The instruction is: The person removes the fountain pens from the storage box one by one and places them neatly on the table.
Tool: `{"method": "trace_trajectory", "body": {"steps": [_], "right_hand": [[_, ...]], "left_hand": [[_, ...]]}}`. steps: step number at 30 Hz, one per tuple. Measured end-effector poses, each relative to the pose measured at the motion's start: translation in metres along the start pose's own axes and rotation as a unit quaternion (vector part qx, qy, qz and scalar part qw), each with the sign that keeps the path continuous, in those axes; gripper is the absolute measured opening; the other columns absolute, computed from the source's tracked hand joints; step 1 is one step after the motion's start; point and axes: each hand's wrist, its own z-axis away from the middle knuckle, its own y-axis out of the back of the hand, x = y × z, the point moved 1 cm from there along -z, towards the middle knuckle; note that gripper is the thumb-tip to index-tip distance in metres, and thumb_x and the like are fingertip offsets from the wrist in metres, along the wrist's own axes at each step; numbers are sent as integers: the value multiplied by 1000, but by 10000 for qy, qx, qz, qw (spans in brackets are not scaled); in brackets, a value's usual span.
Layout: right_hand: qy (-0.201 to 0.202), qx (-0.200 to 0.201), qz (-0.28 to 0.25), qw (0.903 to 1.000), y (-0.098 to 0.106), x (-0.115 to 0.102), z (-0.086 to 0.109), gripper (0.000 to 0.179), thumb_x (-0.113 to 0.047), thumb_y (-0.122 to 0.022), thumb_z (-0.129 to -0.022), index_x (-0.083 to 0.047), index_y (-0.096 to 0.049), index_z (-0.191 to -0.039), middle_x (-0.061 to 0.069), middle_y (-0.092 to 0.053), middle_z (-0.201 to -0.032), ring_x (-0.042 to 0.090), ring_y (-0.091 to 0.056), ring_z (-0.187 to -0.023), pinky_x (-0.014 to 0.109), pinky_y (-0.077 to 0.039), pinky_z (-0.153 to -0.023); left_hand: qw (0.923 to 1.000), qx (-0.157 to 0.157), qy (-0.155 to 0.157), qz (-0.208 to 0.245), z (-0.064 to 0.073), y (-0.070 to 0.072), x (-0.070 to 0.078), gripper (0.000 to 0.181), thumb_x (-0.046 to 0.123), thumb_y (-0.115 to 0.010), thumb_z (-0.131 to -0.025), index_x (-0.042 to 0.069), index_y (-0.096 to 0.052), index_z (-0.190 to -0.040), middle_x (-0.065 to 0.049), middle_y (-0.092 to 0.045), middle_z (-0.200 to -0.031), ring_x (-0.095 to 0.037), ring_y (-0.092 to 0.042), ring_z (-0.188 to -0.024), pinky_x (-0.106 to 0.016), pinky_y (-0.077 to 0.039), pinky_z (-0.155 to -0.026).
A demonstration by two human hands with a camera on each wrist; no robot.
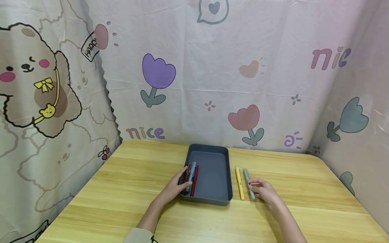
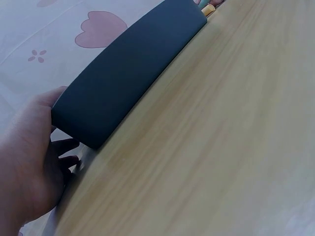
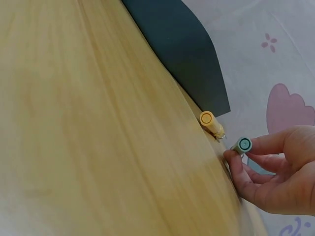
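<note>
My left hand [image 1: 173, 186] grips the left wall of a dark grey tray [image 1: 209, 199], its thumb over the rim beside the pens and its other fingers along the outside. Inside, along that wall, lie a blue pen [image 1: 191, 173] and two dark red pens, one of them a red pen [image 1: 195, 180] to its right. On the table right of the tray, my right hand [image 1: 265, 191] pinches a light blue-green pen [image 1: 246, 174] between thumb and fingers. The right wrist view shows the round end of this pen [image 3: 244, 144] at the fingertips.
A yellow pen [image 1: 239, 184] lies between the tray and the blue-green pen. All stand on a wooden table [image 1: 121, 189]. Behind it hangs a printed curtain [image 1: 194, 111] with flowers, and more cloth closes off both sides.
</note>
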Motion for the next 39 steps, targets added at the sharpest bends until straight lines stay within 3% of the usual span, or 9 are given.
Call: {"method": "trace_trajectory", "body": {"steps": [14, 32, 39], "right_hand": [[-49, 214, 476, 9986, 0, -3, 0, 32, -3, -63, -84, 8, -54, -113, 14, -60, -98, 20, -57, -80, 33, -48, -67], [-33, 415, 767, 9962, 0, -3, 1, 32, -4, -64, -84, 7, -54, -112, 13, -58, -92, 21, -56, -72, 32, -48, -65], [-41, 529, 777, 9956, -1, -2, 1, 29, -1, -63, -83, 8, -55, -110, 13, -59, -91, 20, -59, -76, 32, -51, -68]], "left_hand": [[10000, -3, -10, -21, -1, 0, 0, 69, 29, -62, -88, 11, -28, -146, -17, -27, -145, -37, -23, -131, -59, -22, -99], [10000, 9, -30, -54, -1, 0, -1, 69, 28, -63, -88, 10, -28, -146, -17, -28, -145, -37, -23, -131, -59, -22, -100], [10000, 4, -39, -37, -1, 0, -2, 69, 28, -63, -88, 10, -28, -145, -17, -28, -145, -37, -23, -131, -58, -22, -100]]}}
